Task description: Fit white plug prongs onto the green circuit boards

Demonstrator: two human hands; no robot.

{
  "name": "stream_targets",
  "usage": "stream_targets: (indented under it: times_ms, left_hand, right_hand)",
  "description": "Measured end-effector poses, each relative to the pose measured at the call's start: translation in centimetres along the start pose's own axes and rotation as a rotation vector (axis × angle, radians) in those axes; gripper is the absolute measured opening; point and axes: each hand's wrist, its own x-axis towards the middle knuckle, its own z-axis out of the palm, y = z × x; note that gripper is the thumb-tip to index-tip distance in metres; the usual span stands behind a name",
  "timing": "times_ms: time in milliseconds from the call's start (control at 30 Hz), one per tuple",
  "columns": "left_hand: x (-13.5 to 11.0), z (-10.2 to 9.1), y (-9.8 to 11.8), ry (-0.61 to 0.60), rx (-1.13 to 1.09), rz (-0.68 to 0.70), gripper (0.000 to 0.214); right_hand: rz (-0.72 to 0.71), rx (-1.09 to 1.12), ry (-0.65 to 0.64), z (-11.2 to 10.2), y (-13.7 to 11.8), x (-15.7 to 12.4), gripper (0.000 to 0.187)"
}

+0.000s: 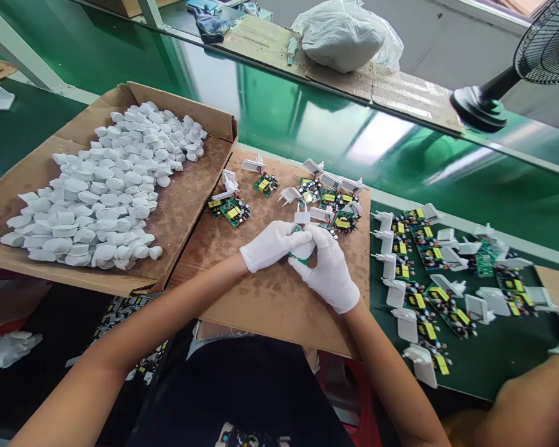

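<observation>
Both my hands wear white gloves and meet over a brown board [261,304]. My left hand [269,246] pinches the left edge of a green circuit board [294,253], and my right hand [328,268] grips its right side. A white piece [304,250] lies over the circuit board, partly hidden by my fingers. At its far end a white plug part [302,217] with two prongs points away from me. Just beyond my hands lie several circuit boards [347,220] with yellow-wrapped parts, wired to white plug pieces. Two more such boards [235,212] sit to the left.
A cardboard tray [186,239] heaped with white pieces [105,198] stands at left. Rows of circuit boards with plugs [417,301] cover the green table at right, near another person's arm [535,403]. A fan [482,108] and plastic bag [347,37] stand on the back ledge.
</observation>
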Motion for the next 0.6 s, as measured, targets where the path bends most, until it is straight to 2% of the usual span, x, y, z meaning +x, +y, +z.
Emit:
stream_targets:
  times_ms: [100, 267, 433, 600]
  left_hand:
    - [0.09, 0.03, -0.1, -0.031, -0.051, 0.01, 0.032]
    - [0.32, -0.26, -0.45, -0.077, 0.016, 0.021, 0.034]
    - [0.44, -0.47, -0.45, -0.067, 0.131, 0.037, 0.038]
    - [0.43, -0.38, -0.51, -0.074, 0.146, 0.051, 0.039]
  right_hand:
    - [-0.012, -0.007, 0.011, -0.14, -0.01, 0.04, 0.061]
    - [-0.01, -0.032, 0.015, -0.19, -0.07, -0.03, 0.061]
    - [0.007, -0.091, 0.006, -0.11, -0.02, -0.1, 0.063]
    - [0.009, -0.115, 0.005, -0.07, 0.04, -0.11, 0.064]
